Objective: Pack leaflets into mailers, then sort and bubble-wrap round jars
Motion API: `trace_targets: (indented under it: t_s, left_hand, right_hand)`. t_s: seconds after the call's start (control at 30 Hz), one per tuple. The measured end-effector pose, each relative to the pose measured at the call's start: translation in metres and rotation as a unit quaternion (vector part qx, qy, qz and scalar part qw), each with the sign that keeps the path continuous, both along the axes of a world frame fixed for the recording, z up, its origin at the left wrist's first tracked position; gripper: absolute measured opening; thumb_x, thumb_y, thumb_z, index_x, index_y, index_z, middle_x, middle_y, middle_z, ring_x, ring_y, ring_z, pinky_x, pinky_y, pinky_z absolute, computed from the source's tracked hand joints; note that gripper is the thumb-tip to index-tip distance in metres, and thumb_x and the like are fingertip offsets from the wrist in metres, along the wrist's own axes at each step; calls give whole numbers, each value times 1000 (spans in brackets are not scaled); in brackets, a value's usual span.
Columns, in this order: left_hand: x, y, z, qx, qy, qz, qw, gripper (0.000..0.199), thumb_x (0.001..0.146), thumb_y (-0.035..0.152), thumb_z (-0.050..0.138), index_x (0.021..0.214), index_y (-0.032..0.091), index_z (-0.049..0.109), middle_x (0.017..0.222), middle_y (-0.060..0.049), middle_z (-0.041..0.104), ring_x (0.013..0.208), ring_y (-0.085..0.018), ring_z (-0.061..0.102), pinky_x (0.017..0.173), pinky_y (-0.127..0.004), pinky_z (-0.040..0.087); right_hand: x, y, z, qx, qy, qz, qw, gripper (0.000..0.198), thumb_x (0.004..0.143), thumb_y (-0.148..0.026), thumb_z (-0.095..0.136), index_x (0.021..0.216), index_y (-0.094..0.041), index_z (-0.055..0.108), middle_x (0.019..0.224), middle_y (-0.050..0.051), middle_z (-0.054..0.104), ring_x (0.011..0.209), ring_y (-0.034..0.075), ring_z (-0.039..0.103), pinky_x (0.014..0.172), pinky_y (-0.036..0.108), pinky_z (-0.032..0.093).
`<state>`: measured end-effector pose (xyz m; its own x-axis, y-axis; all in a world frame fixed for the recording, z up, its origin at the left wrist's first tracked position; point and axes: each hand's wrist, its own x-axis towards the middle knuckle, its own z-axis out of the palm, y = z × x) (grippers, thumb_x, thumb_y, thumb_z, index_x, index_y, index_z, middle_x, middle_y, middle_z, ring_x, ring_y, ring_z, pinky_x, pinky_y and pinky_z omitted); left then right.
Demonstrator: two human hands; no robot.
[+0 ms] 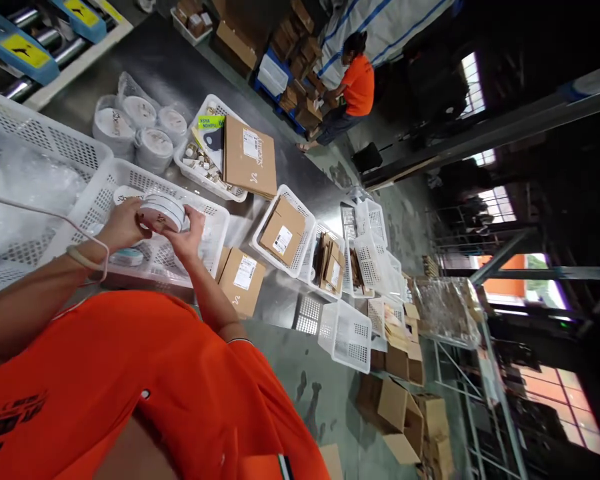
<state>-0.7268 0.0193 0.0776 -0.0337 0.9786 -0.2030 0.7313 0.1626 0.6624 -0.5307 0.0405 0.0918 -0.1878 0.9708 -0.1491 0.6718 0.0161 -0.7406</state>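
Between my two hands is a short stack of round white discs [162, 212], tilted, with dark lettering on the face toward me. My left hand [125, 223] grips its left edge. Fingers of my right hand [189, 233] close on its right edge. Both hands are over a white perforated basket [215, 220], where another lettered white disc [125, 193] and a pale teal-edged disc [129, 257] lie among clear plastic. Just behind stand several plastic-wrapped stacks of similar white discs [153, 143] on the metal table.
Left is a basket of clear plastic wrap [25, 187]. Flat brown cardboard packages [250, 157] lean on a basket of small items; another package [243, 280] lies by my right arm. Several baskets [285, 230] line the table [275, 300]. A person in orange [359, 87] bends over boxes beyond.
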Motion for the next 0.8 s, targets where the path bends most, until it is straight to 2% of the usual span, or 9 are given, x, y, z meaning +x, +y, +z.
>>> trace_targets:
  t_s: [0.07,0.17,0.3,0.4,0.43,0.5,0.6,0.7,0.8]
  left_hand:
    - [0,-3,-2,-2,-10,14,1000,79,75,31,75,150,7,72,163,-25,70,147,-43,70,128,-52,60]
    - [6,-9,-8,-5,-22,19,1000,94,78,30,74,167,1,63,177,-29,60,161,-45,63,138,-56,52]
    - [26,-13,-15,0,-41,-4,999,98,75,27,72,169,0,64,175,-29,62,165,-46,60,145,-56,44]
    - [34,-12,-18,-3,-49,-9,999,97,73,28,70,168,6,67,174,-26,64,166,-46,60,145,-55,44]
    - [34,-11,-19,-7,-52,-6,999,96,74,29,71,168,7,67,175,-25,64,166,-46,60,144,-55,46]
    - [31,-9,-21,-14,-58,-2,998,95,77,31,73,169,8,67,176,-24,63,163,-46,62,140,-56,50]
    - [29,-9,-26,-29,-53,-10,998,94,79,28,74,172,13,66,177,-20,63,154,-42,68,134,-53,57]
    - [38,-13,-29,-33,-39,-33,998,96,82,21,72,176,9,61,177,-22,62,149,-39,71,129,-50,60]
    - [57,-23,-30,-21,-34,-100,994,89,87,13,68,175,3,59,177,-26,59,161,-38,63,140,-50,50]
  right_hand:
    - [-3,-4,-8,3,-40,-19,999,65,92,-41,99,148,-20,74,156,16,72,153,35,67,135,50,58]
    - [-3,-9,-10,2,-137,73,988,61,98,-29,95,153,-17,73,156,16,76,150,35,67,139,49,52]
    - [-11,-10,0,24,-250,140,958,35,121,-28,63,152,-15,73,153,21,74,148,39,64,130,54,55]
    - [-16,-7,7,25,-292,139,946,30,124,-21,55,146,-12,73,149,24,73,145,38,64,124,54,56]
    - [-15,-5,9,16,-295,148,944,31,120,-21,66,149,-11,71,151,24,73,145,38,64,125,54,56]
    - [-7,-3,11,-13,-287,173,942,56,108,-20,86,159,-10,66,155,23,74,147,40,63,126,55,55]
    - [10,-4,12,-46,-248,207,945,74,100,-18,96,166,-14,65,153,17,79,150,39,63,128,55,53]
    - [28,-9,9,-33,-193,151,969,59,103,-14,90,160,-16,72,149,14,81,147,34,67,127,50,55]
    - [43,-7,1,-11,-120,44,992,37,114,-9,68,149,-12,79,145,15,83,141,27,73,125,40,58]
